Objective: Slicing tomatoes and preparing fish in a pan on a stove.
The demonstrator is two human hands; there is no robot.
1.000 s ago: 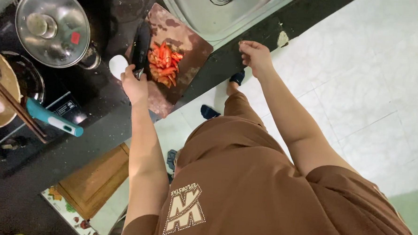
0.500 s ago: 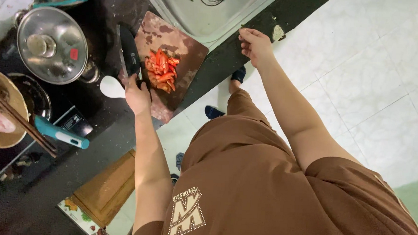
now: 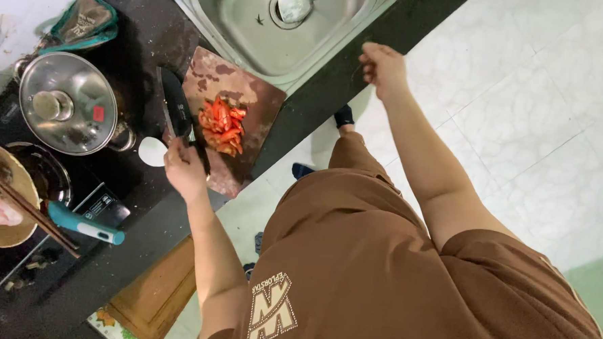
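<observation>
Overhead view of a person in brown clothing standing at a dark kitchen counter (image 3: 143, 230). The left hand (image 3: 185, 168), left of centre in the frame, has its fingers closed around the handle of a dark-bladed knife (image 3: 175, 106), whose blade points toward the top of the frame and lies along the left edge of a reddish-brown cutting board (image 3: 250, 96). A heap of cut red tomato pieces (image 3: 222, 125) rests near the middle of the board, just right of the blade. A small white oval object (image 3: 152, 151) lies on the counter touching the left side of the hand. The right hand (image 3: 382, 66), upper centre-right, hangs past the counter edge over the pale tiled floor (image 3: 534, 118); its fingers are curled loosely together and hold nothing visible. Above the board, a steel sink (image 3: 253, 25) contains a ladle (image 3: 296, 1). At the left of the frame stand a pot with a shiny metal lid (image 3: 67, 105), a folded cloth pot holder (image 3: 84, 21) above it, and a teal-handled utensil (image 3: 85, 224) below it. A wooden cabinet door (image 3: 150, 295) shows at lower left, beneath the counter.
</observation>
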